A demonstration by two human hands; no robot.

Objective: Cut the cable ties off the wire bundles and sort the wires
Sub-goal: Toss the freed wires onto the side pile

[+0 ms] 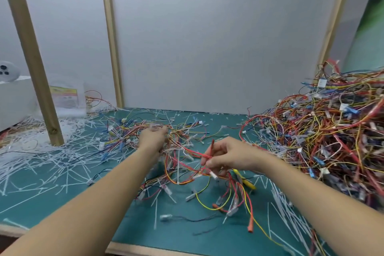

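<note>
My left hand (153, 138) reaches forward over the green mat (116, 220) and grips a blurred clump of wires (178, 145) at the mat's middle. My right hand (227, 155) pinches red wires and holds a red-handled cutter (210, 149) that sticks up between its fingers. A loose bundle of red, orange and yellow wires (228, 189) hangs and trails from both hands down onto the mat. A white cable tie (178, 166) stands upright in that bundle.
A big heap of tangled wires (332, 137) fills the right side. Cut white cable ties (37, 151) litter the left, around a wooden post (41, 81). A smaller wire group (120, 137) lies at centre-left. White panels form the back wall.
</note>
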